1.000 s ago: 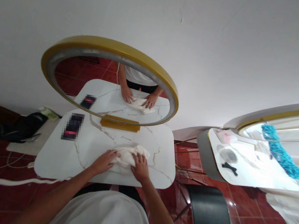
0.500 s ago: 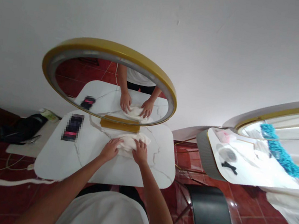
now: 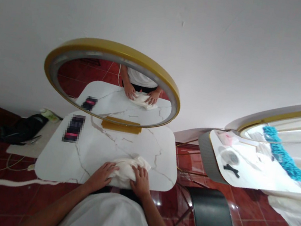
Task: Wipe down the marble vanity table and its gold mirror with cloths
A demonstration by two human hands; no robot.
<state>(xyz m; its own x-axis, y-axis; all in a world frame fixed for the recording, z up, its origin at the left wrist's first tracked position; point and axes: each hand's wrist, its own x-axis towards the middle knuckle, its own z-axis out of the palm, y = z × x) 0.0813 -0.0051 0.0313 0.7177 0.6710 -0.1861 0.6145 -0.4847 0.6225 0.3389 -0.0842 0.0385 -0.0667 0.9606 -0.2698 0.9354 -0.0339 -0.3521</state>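
A crumpled white cloth point(image 3: 123, 171) lies at the near edge of the white marble-patterned table point(image 3: 56, 155). My left hand point(image 3: 103, 175) grips its left side, fingers curled onto the fabric. On the other side my right hand point(image 3: 141, 179) presses and bunches the cloth under its fingers. Both hands rest low over the tabletop, close to my body. Behind them stands a gold-rimmed mirror point(image 3: 117, 49) on a gold base point(image 3: 121, 127); it reflects the hands and cloth.
A phone-like dark item point(image 3: 74, 128), blurred out, lies on the table's left. To the right are a black chair point(image 3: 216, 221) and a second table point(image 3: 243, 176) with a blue fluffy duster point(image 3: 283, 153) and a black item point(image 3: 231, 170). A black bag point(image 3: 23, 130) sits at left.
Both hands and the cloth have slid toward me, from the middle of the table near the mirror base to its near edge. The hands keep their hold on the cloth.
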